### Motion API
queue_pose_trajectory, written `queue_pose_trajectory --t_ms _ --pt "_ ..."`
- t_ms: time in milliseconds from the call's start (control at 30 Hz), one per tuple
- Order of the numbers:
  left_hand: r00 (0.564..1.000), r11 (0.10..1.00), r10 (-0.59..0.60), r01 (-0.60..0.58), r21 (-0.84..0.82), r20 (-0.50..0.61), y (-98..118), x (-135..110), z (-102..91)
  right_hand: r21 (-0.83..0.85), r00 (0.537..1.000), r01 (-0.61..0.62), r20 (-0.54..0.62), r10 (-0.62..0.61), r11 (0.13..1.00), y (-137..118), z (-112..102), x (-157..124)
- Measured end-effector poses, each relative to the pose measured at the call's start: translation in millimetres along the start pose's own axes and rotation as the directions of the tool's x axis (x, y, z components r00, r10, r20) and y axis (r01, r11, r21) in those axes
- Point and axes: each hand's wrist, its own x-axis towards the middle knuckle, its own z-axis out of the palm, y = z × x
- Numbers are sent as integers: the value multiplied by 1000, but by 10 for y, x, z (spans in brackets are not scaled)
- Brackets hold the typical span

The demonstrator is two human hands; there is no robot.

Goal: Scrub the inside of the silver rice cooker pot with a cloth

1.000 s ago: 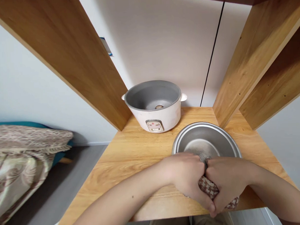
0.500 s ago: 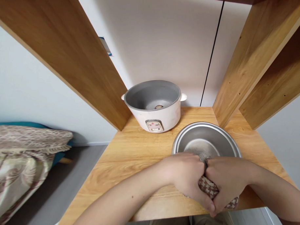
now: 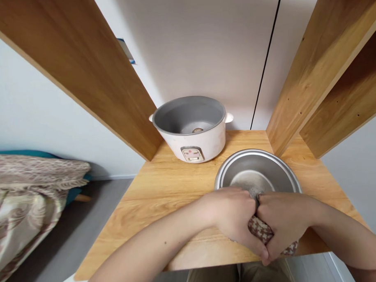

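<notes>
A brown-and-white patterned cloth [image 3: 260, 229] is bunched at the near rim of a grey metal rice cooker inner pot [image 3: 257, 158]. My left hand [image 3: 236, 216] is closed on the cloth from the left, its fingers curled over the rim. Closed on the same cloth from the right is my right hand [image 3: 285, 220], with both thumbs meeting on the near side. Most of the cloth and the pot's near wall are hidden behind my hands. Inside the pot, a pale whitish patch shows on the bottom.
A white rice cooker body [image 3: 194, 145], lidless, stands behind and left of the pot on the wooden desk [image 3: 165, 187]. Wooden uprights [image 3: 300, 92] rise at both sides. Patterned fabric [image 3: 26, 204] lies over a teal seat at left.
My hands keep the same hold on the cloth at the rim. The whole view has shifted slightly, with the desk and cooker appearing a little higher.
</notes>
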Motion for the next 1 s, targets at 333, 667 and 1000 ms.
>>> queue_pose_trajectory --t_ms 333,667,1000 --pt "1000 1000 0 0 5 -13 0 2 16 26 1000 -20 11 20 999 5 -2 12" --pt "999 999 13 -14 29 48 -2 0 -18 67 983 -48 180 35 997 -75 -76 -21" --pt "997 993 75 -75 91 5 -106 -5 11 0 977 -17 213 17 1000 18 -87 -49"
